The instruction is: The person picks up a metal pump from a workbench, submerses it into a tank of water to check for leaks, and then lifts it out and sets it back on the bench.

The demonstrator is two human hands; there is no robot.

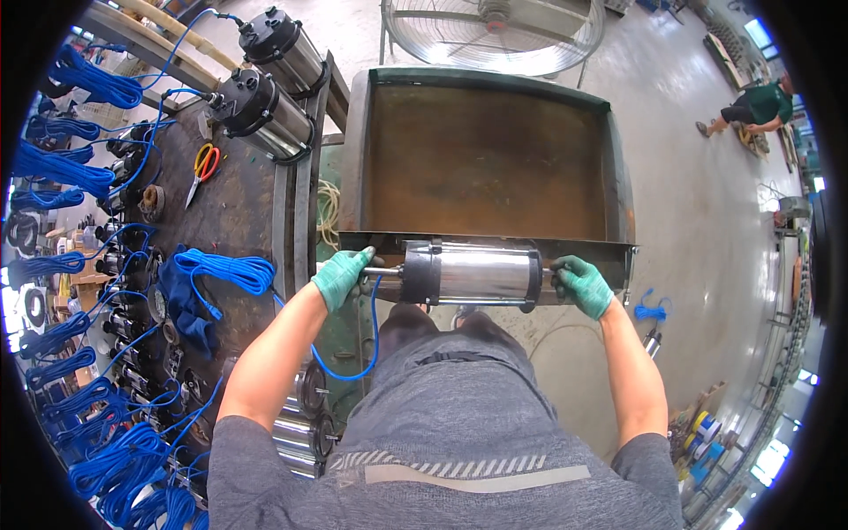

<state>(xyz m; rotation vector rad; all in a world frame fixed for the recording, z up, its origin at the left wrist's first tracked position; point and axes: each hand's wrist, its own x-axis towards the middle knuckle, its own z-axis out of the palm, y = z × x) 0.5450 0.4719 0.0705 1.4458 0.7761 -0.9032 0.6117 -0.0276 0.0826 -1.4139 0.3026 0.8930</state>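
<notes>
A shiny metal cylinder with black end caps, which looks like a submersible pump (486, 273), lies sideways in front of my body at the near edge of a metal tank. My gloved left hand (343, 277) is closed round the metal rod sticking out of its left end. At the opposite end, my gloved right hand (580, 284) grips the cap side with bent fingers; its fingertips are partly hidden. From the left end a blue cable (374, 340) loops down and back toward the bench. The large rectangular tank (355, 168) has a brown interior.
Coiled blue cable (231, 269), orange-handled scissors (204, 164) and a dark blue cloth (187, 305) lie on the left workbench (238, 203). Two similar pumps (268, 119) rest at its far end. A large fan (495, 31) stands beyond the tank. Another person (761, 106) is far right.
</notes>
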